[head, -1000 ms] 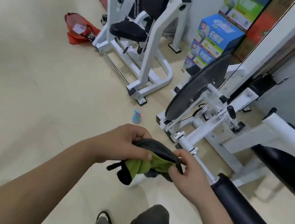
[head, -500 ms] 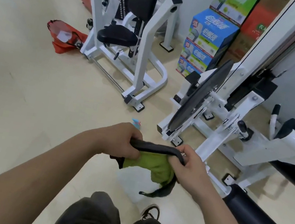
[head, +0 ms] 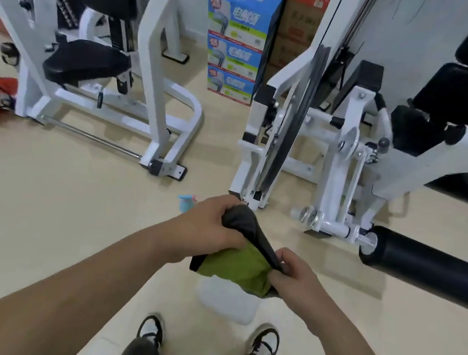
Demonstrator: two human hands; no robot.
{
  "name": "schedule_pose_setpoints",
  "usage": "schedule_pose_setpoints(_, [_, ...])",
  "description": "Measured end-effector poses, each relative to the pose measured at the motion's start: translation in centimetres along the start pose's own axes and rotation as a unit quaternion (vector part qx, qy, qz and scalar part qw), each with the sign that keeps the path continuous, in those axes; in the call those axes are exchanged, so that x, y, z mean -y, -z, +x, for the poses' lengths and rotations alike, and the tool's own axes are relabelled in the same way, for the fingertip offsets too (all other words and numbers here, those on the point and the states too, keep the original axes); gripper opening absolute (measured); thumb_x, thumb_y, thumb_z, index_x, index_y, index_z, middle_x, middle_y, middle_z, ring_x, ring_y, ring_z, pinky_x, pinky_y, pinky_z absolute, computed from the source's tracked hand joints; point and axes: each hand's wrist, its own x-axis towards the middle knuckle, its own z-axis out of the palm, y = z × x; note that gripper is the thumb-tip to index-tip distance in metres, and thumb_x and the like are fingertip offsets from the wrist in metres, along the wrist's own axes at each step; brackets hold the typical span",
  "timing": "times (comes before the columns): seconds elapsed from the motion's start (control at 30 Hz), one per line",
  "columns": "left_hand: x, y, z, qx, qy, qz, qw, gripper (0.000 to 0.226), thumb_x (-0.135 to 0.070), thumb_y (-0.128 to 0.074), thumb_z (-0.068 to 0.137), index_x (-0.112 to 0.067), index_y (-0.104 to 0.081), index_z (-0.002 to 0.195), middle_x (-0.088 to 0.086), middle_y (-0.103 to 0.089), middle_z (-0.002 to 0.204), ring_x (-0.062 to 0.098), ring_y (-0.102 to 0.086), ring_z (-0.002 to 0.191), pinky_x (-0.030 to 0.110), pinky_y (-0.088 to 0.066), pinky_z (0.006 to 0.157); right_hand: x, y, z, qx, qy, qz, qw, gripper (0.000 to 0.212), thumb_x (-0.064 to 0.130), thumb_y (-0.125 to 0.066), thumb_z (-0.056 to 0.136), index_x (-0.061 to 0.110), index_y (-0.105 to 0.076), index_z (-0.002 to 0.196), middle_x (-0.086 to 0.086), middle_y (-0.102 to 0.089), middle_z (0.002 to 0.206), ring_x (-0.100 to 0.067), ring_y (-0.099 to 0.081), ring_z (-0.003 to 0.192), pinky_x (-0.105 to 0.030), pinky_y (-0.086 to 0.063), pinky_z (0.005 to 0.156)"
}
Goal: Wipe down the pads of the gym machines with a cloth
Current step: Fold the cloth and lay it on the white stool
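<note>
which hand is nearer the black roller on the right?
Right. The right hand pinches the right end of the cloth, a short way left of the roller; the left hand grips the other end, farther left.

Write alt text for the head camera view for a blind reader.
A person's left hand and right hand hold opposite ends of a green and black cloth above a pale floor. White gym machines with black pads stand ahead, a black roller pad nearest on the right.
</note>
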Motion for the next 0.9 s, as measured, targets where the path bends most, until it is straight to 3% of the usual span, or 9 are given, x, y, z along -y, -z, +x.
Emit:
schedule_pose_setpoints(0.13, [2.8,-0.1,2.6,-0.021,-0.043,0.185,0.982,0.032,-0.023,-0.072,0.082,-0.029,-0.058,0.109,-0.003,-0.069,0.095,0.015,-0.068,0.084,0.032,-0.060,0.070,-4.3,-3.0,1.3,0.020,-0.059,0.030,0.998,0.041,0.022,-0.059,0.064,0.008,-0.060,0.102,-0.006,-0.060,0.085,-0.021,-0.057,0.075,-0.042,-0.047,0.075])
schedule_pose_setpoints(0.23, [7.1,-0.5,7.0,-0.076,-0.069,0.305,0.947,0.039,-0.032,-0.072,0.081,-0.029,-0.054,0.115,-0.006,-0.067,0.091,0.016,-0.064,0.080,0.036,-0.059,0.068,-8.1,-4.8,4.3,0.057,-0.088,0.129,0.986,0.031,0.017,-0.061,0.075,0.004,-0.064,0.102,-0.006,-0.066,0.081,-0.021,-0.062,0.067,-0.036,-0.050,0.068])
schedule_pose_setpoints(0.3, [11.2,-1.3,10.7,-0.086,-0.066,0.351,0.930,0.039,-0.032,-0.070,0.084,-0.027,-0.056,0.120,-0.003,-0.069,0.098,0.020,-0.065,0.085,0.036,-0.058,0.070,-11.6,-5.8,7.3,0.072,-0.098,0.197,0.973,0.023,0.014,-0.059,0.091,0.005,-0.065,0.111,-0.010,-0.075,0.096,-0.027,-0.072,0.081,-0.041,-0.057,0.072])
schedule_pose_setpoints(0.37, [15.9,-2.6,14.7,-0.059,-0.069,0.366,0.926,0.036,-0.026,-0.066,0.088,-0.026,-0.058,0.123,0.000,-0.069,0.107,0.024,-0.065,0.091,0.036,-0.058,0.074,-15.6,-6.9,10.5,0.077,-0.103,0.243,0.961,0.030,0.010,-0.052,0.098,0.004,-0.064,0.125,-0.016,-0.075,0.117,-0.034,-0.073,0.105,-0.048,-0.059,0.088])
schedule_pose_setpoints(0.53, [28.0,-6.0,23.9,-0.092,-0.113,0.317,0.937,0.032,-0.021,-0.065,0.093,-0.024,-0.064,0.125,0.002,-0.069,0.117,0.025,-0.064,0.106,0.039,-0.055,0.091,-25.8,-9.8,19.2,-0.002,-0.093,0.238,0.967,0.032,0.007,-0.052,0.101,0.011,-0.065,0.130,-0.010,-0.077,0.118,-0.028,-0.073,0.110,-0.049,-0.057,0.098])
schedule_pose_setpoints(0.67, [37.4,-7.3,29.5,-0.164,-0.048,0.310,0.935,0.059,-0.031,-0.069,0.091,-0.020,-0.048,0.144,0.007,-0.054,0.137,0.026,-0.057,0.120,0.036,-0.049,0.096,-33.1,-10.8,27.1,-0.083,-0.087,0.311,0.943,0.028,0.012,-0.060,0.102,0.009,-0.061,0.129,-0.013,-0.078,0.115,-0.030,-0.075,0.105,-0.044,-0.059,0.089])
schedule_pose_setpoints(0.77, [44.6,-9.2,31.2,-0.092,0.031,0.317,0.944,0.023,-0.035,-0.061,0.096,-0.014,-0.065,0.104,0.003,-0.066,0.100,0.029,-0.065,0.103,0.030,-0.050,0.078,-36.9,-11.0,31.6,-0.079,-0.071,0.321,0.941,0.029,-0.001,-0.055,0.100,0.009,-0.060,0.126,-0.015,-0.076,0.118,-0.027,-0.074,0.104,-0.039,-0.058,0.087])
schedule_pose_setpoints(0.83, [48.3,-11.1,31.6,-0.031,0.065,0.288,0.955,0.035,-0.038,-0.057,0.097,-0.014,-0.057,0.071,0.001,-0.058,0.072,0.031,-0.069,0.085,0.031,-0.054,0.068,-38.4,-11.0,33.6,-0.070,-0.043,0.284,0.955,0.033,-0.005,-0.054,0.098,0.011,-0.062,0.125,-0.012,-0.076,0.118,-0.023,-0.073,0.103,-0.036,-0.055,0.086])
schedule_pose_setpoints(0.9, [50.4,-12.9,32.6,0.023,0.100,0.190,0.976,0.040,-0.045,-0.054,0.098,-0.015,-0.058,0.072,0.002,-0.059,0.074,0.024,-0.067,0.074,0.035,-0.061,0.066,-39.7,-10.6,35.3,-0.083,-0.018,0.221,0.972,0.034,-0.004,-0.059,0.096,0.014,-0.064,0.124,-0.008,-0.077,0.113,-0.022,-0.073,0.100,-0.035,-0.055,0.083])
